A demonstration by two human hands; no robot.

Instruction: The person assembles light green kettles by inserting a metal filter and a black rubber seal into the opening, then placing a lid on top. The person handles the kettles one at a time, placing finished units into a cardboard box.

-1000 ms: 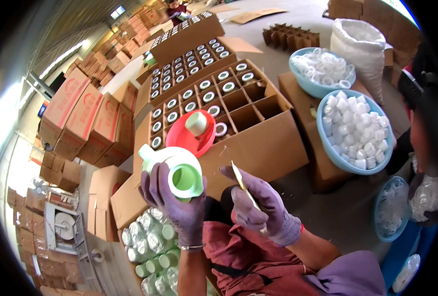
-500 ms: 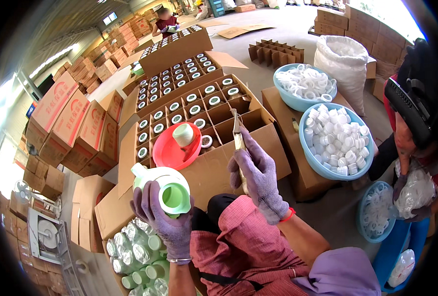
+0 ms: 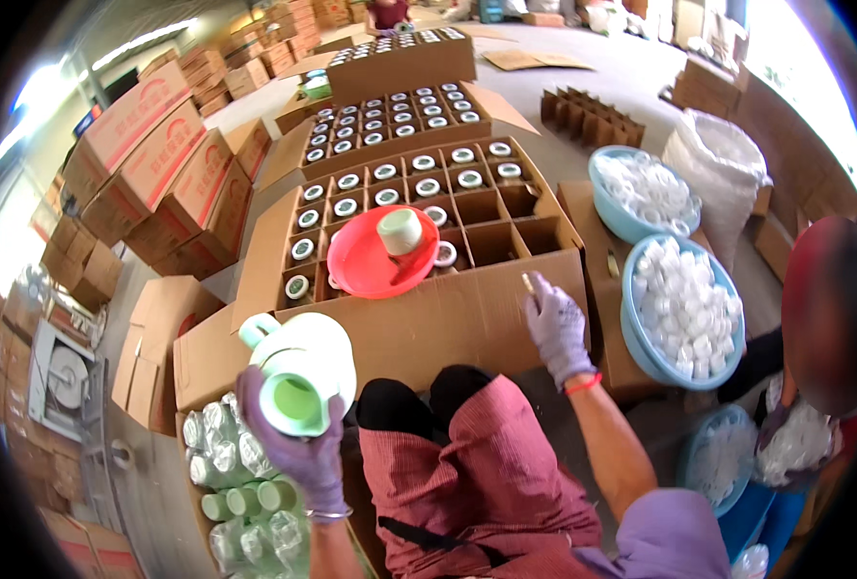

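My left hand (image 3: 298, 454) grips a pale green jug (image 3: 337, 347), tilted so that its round open mouth faces me. The jug's loop handle sticks out at its far left. My right hand (image 3: 556, 328) is closed by the carton's near right side; a small pale end of the slim tool (image 3: 528, 283) shows at its fingertips, the rest hidden. Ahead, a red plastic basin (image 3: 356, 275) rests on the divided carton (image 3: 428, 318), with a pale green cup (image 3: 400, 230) in it. Round-lidded containers (image 3: 346, 206) fill many of the carton's cells; several right-hand cells are bare.
At my left a box holds several green, plastic-wrapped containers (image 3: 240, 499). Blue tubs of white caps (image 3: 689, 299) and white rings (image 3: 646, 183) stand at right, near a white sack (image 3: 718, 150). A co-worker (image 3: 824, 328) handles clear plastic bags (image 3: 800, 439) at far right.
My right hand has moved right and turned, so the tool's metal tip and pale handle no longer show lengthwise. The jug stays in my left hand. The view has shifted.
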